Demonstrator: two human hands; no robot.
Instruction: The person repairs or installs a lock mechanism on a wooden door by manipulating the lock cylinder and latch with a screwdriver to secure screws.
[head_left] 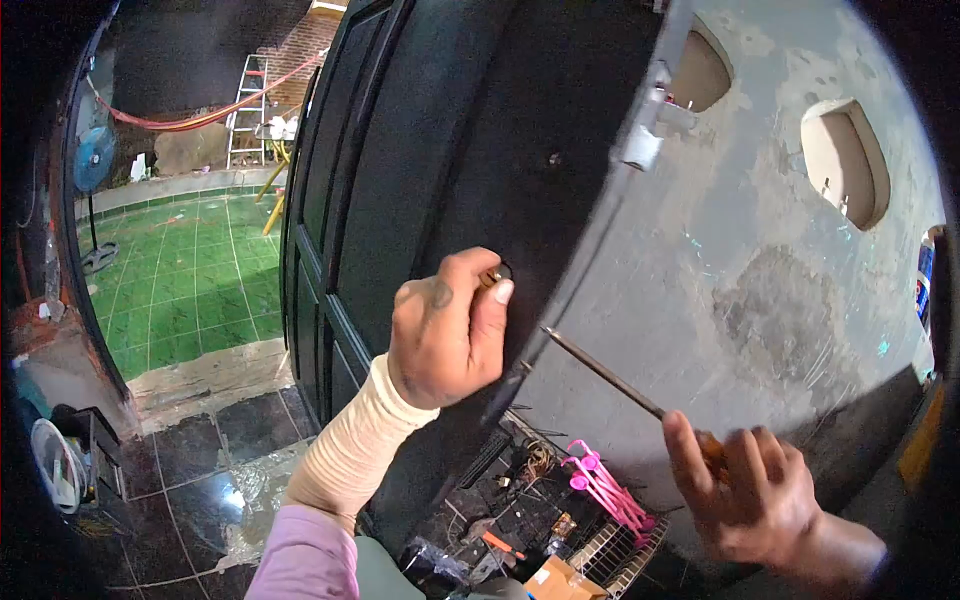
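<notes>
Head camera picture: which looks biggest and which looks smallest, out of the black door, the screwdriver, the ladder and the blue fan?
1. Black door: biggest by far.
2. Screwdriver: next longest, but it's close to the camera.
3. Ladder and blue fan: too alike to rank; both are farther back.
</notes>
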